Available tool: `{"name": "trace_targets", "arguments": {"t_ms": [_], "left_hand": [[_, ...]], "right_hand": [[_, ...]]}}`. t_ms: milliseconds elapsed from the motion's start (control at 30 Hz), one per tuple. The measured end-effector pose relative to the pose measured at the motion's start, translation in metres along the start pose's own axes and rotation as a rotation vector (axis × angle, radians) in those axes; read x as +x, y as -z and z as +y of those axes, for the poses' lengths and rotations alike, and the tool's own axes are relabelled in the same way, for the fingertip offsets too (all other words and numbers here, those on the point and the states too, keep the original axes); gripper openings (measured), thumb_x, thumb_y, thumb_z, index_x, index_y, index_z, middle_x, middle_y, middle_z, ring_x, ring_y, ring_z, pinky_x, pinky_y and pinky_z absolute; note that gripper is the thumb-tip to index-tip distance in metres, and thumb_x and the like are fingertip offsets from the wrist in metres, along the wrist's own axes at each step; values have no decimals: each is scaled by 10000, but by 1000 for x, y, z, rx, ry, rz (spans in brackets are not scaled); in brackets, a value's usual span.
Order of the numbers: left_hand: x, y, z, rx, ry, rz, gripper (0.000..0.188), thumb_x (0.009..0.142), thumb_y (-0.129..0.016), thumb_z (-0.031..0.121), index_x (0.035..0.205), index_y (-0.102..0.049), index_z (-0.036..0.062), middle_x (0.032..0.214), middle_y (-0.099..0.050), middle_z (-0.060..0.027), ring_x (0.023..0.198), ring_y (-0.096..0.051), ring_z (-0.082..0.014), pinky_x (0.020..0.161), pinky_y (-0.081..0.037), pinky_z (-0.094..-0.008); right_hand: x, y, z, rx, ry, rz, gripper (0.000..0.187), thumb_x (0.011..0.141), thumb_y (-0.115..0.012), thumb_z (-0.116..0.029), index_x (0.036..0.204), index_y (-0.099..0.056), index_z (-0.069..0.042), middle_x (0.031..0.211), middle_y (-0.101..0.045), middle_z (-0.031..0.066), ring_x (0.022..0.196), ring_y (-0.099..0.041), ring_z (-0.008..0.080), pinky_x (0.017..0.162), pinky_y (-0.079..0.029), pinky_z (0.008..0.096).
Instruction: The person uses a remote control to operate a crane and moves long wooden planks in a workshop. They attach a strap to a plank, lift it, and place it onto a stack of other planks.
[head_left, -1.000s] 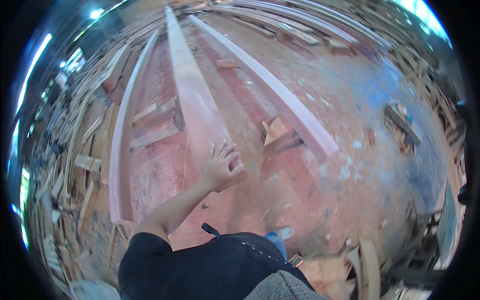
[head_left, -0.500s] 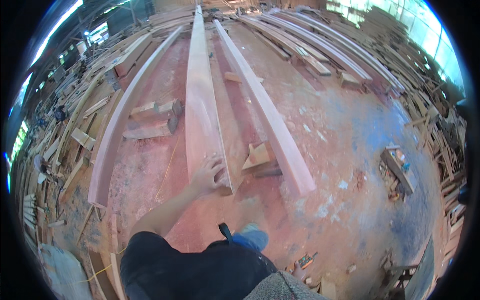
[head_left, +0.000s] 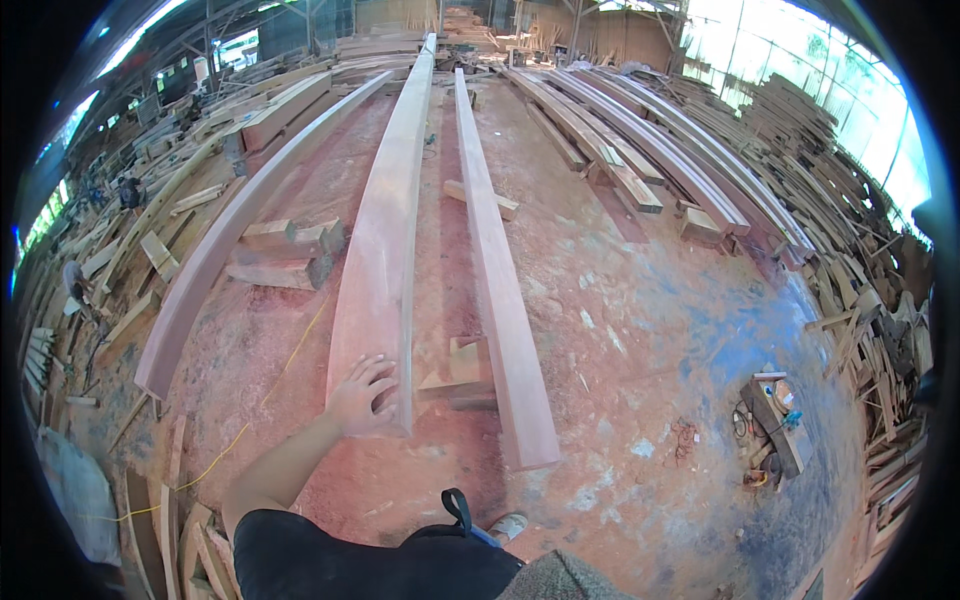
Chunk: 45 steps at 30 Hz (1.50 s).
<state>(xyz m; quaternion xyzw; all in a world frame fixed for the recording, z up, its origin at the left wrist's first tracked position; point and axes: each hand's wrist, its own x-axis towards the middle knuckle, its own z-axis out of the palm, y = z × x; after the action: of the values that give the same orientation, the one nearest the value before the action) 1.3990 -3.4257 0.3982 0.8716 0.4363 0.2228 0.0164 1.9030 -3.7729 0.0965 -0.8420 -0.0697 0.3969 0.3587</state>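
Note:
My left hand (head_left: 362, 397) rests on the near end of a long, broad wooden beam (head_left: 382, 250), fingers spread and bent slightly over its upper face. The beam stretches straight ahead, narrowing into the distance. To its right lies a slimmer squared beam (head_left: 510, 350), its near end pointing toward me. Another long beam (head_left: 205, 290) curves away on the left. A wood block (head_left: 468, 368) sits low between the middle and right beams. My right hand is out of view.
Short timber blocks (head_left: 285, 255) sit between the left and middle beams. A yellow cord (head_left: 235, 437) runs over the reddish floor. At right stand a block with tools and cables (head_left: 780, 425) and stacked planks (head_left: 640, 140). A person (head_left: 76, 285) is at far left.
The view has tilted up and shifted, so the beams sit lower and the middle ones further left. My left hand stays on the beam. My right hand, earlier holding an orange-and-black device, has left view.

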Motion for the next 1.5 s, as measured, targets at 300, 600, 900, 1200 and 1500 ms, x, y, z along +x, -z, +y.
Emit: {"name": "trace_targets", "arguments": {"t_ms": [300,600,900,1200,1500], "left_hand": [[72,-50,54,3,8,8,508,826,-782,323,1274,-720,91,1485,-571,-165,1460,-474,-378,1279,-317,-557],[148,-91,116,19,13,73,470,869,-763,309,1275,-711,77,1501,-562,-167,1460,-476,-367,1281,-326,-538],[225,-132,181,-18,6,164,471,807,-750,256,1234,-714,58,1429,-602,-163,1363,-552,-387,1156,-444,-526],[294,-165,251,14,-78,111,452,793,-714,220,1207,-727,37,1347,-640,-133,1302,-559,-351,1098,-483,-482],[356,-204,318,57,-104,113,433,829,-712,259,1218,-747,72,1380,-663,-96,1335,-552,-328,1154,-431,-491]], "right_hand": [[74,73,-87,-42,63,-21,634,903,-824,-259,1395,-592,65,1262,-678,175,1032,-688,295,851,-577,416],[124,123,-104,-163,58,-86,625,904,-823,-272,1384,-603,63,1257,-685,180,1044,-690,297,869,-571,415],[198,211,-132,-209,100,-98,618,905,-823,-284,1373,-615,61,1252,-692,185,1057,-692,300,887,-565,414],[249,311,-104,-219,24,-56,611,906,-822,-297,1361,-626,59,1247,-700,191,1069,-694,302,904,-559,414],[270,349,-76,-212,-37,-47,604,907,-822,-309,1350,-637,57,1242,-707,196,1082,-695,305,922,-553,413]]}}
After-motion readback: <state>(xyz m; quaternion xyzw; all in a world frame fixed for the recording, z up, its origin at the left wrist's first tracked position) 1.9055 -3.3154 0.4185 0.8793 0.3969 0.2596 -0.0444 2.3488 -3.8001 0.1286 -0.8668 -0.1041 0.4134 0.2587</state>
